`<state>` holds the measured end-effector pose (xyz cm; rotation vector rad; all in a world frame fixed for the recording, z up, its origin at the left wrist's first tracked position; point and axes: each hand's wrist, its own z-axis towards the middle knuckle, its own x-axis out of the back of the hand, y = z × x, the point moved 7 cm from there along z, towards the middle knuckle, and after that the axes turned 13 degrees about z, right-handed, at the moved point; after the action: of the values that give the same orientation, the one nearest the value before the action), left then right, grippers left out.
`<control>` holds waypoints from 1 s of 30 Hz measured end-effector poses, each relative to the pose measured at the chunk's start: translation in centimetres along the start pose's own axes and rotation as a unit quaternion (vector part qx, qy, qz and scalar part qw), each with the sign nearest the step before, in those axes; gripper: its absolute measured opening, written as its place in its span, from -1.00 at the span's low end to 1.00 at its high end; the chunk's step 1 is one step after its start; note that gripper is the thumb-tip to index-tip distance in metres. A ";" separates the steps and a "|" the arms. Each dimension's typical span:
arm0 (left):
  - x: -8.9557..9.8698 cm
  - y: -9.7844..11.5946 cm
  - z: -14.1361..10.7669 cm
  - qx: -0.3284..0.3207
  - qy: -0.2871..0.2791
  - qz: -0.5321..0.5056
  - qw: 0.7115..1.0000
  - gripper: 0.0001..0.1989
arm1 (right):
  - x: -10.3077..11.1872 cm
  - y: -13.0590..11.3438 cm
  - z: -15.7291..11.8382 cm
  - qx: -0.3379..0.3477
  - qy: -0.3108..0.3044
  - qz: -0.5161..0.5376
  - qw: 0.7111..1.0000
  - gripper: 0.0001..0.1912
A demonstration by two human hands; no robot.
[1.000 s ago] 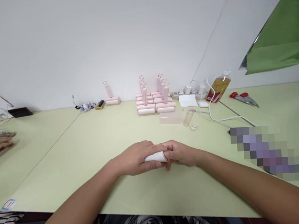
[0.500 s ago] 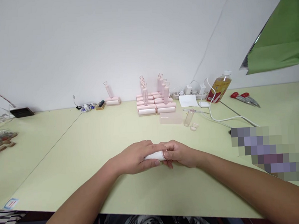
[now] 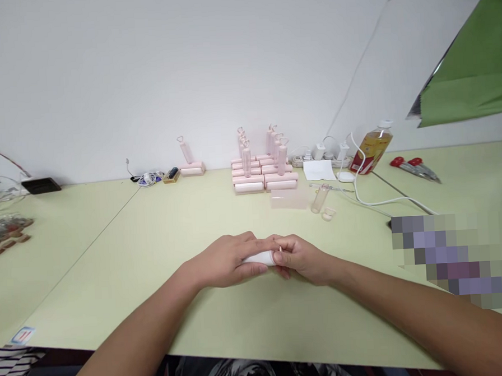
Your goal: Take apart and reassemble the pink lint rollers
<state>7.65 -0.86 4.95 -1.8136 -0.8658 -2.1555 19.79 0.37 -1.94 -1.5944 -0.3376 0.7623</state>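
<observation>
A white lint roller roll (image 3: 258,259) lies crosswise between both hands, above the near part of the table. My left hand (image 3: 229,261) is closed over its left part, fingers along the top and thumb below. Gripping its right end is my right hand (image 3: 301,259), with thumb and fingers pinched there; a small pale piece shows at the fingertips, too little visible to name. Beyond the hands lie a pale pink curved cover (image 3: 288,199), a clear pink handle tube (image 3: 320,199) and a small pale cap piece (image 3: 328,213).
Several pink lint rollers (image 3: 265,181) stand grouped near the wall, and one more lint roller (image 3: 191,168) stands left. A juice bottle (image 3: 370,148), chargers with white cables (image 3: 358,193), red-handled pliers (image 3: 416,170) and a blurred-out object (image 3: 452,261) occupy the right side.
Both hands stay on the white roll, with only slight finger shifts. The whole view has drifted a little, so the table things appear slightly farther right.
</observation>
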 end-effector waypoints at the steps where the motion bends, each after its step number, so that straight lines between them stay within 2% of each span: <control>1: 0.0 0.0 0.0 0.000 -0.001 0.003 1.000 -0.54 | 0.0 -0.1 0.0 0.002 0.000 -0.002 1.000 -0.55; 8: -0.2 -0.2 -0.2 0.000 -0.001 0.033 0.999 -0.55 | 0.3 0.3 0.1 0.003 0.009 -0.030 0.999 -0.57; 14: -0.5 -0.9 -0.3 0.012 0.020 0.063 0.998 -0.49 | 0.6 0.5 0.4 -0.004 0.030 -0.005 1.000 -0.61; 21: -2.2 -1.4 0.6 0.033 0.060 0.137 0.988 -0.39 | 1.0 0.1 0.6 0.056 0.060 -0.005 0.997 -0.53; 26: -2.5 -1.1 0.9 0.050 0.078 0.153 0.984 -0.47 | 1.5 0.4 0.5 0.047 0.112 -0.044 0.992 -0.56; 30: -2.3 -1.1 0.8 0.047 0.081 0.166 0.982 -0.48 | 1.3 0.2 0.4 0.054 0.117 -0.049 0.990 -0.60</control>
<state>8.34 -0.05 2.48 -1.5814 -0.5711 -1.9805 20.46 1.44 -2.48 -1.5346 -0.1991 0.5029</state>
